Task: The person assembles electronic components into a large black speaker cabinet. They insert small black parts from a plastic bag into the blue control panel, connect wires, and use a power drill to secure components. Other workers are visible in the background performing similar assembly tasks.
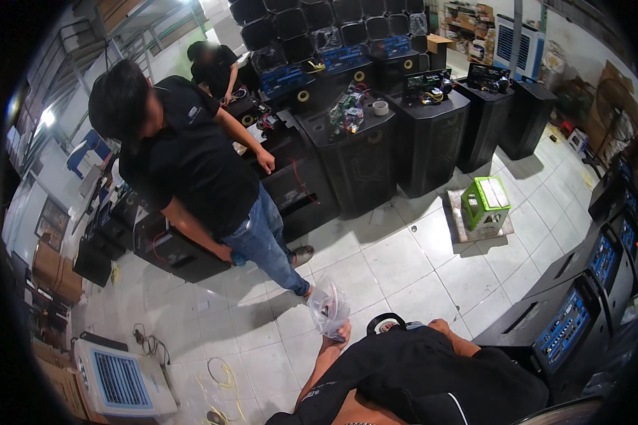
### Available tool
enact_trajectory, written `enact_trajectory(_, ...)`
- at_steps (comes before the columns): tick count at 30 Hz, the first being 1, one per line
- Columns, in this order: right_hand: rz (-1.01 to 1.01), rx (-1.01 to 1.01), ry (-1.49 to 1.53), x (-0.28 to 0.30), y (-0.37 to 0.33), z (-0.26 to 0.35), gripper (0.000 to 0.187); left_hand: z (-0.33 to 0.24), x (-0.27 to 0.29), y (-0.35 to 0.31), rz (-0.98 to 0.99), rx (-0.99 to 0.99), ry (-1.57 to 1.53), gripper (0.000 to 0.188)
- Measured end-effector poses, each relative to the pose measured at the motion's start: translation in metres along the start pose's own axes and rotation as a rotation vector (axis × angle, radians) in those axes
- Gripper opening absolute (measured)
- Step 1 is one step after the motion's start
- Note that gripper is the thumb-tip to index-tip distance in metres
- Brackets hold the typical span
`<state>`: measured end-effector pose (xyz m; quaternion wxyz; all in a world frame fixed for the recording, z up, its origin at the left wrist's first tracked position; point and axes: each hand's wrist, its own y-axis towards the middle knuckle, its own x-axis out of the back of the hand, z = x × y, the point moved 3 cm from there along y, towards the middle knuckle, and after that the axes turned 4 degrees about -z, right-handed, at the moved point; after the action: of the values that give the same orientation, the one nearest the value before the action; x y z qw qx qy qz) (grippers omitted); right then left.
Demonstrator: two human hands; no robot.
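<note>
At the lower middle, my left hand (342,333) is closed on the gathered part of a clear plastic bag (329,306). Small dark and reddish items show through the plastic, too blurred to name. My right hand (441,326) is just beyond my black shirt, to the right of the bag; its fingers are mostly hidden. Between my hands is a round black-rimmed thing (387,324) with a pale ring inside, partly covered by my shirt. I cannot tell whether my right hand touches it.
A co-worker (198,156) stands ahead left; another person (216,71) bends behind. Black speaker cabinets (354,170) line the back, and more with blue panels (567,322) stand right. A green stool (485,204) sits on the tiles. An air cooler (120,379) and yellow cords (227,379) are lower left.
</note>
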<state>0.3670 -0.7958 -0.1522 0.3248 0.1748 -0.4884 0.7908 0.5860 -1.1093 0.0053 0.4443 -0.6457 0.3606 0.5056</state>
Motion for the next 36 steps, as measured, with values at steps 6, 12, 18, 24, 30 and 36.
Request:
enact_trajectory(6, 0.011, -0.008, 0.041, 0.000, 0.007, 0.006, 0.040, -0.011, 0.007, 0.006, 0.021, 0.054, 0.056, 0.028)
enact_trajectory(12, 0.021, -0.019, 0.051, 0.001, 0.008, 0.012, 0.037, -0.010, 0.000, 0.003, -0.007, 0.045, 0.111, 0.025)
enact_trajectory(18, 0.018, -0.006, 0.051, 0.002, 0.011, 0.015, 0.037, -0.010, 0.004, 0.008, -0.012, 0.060, 0.052, 0.032)
enact_trajectory(24, 0.050, -0.011, 0.018, 0.004, 0.011, 0.025, 0.039, -0.013, -0.009, 0.008, -0.067, 0.052, 0.064, 0.036)
enact_trajectory(30, 0.032, -0.010, -0.020, 0.003, 0.015, 0.027, 0.038, -0.014, -0.007, 0.008, -0.089, 0.005, 0.077, 0.033)
enact_trajectory(36, 0.041, 0.004, 0.009, 0.003, 0.024, 0.023, 0.037, -0.011, -0.008, 0.012, -0.087, -0.030, 0.088, 0.031)
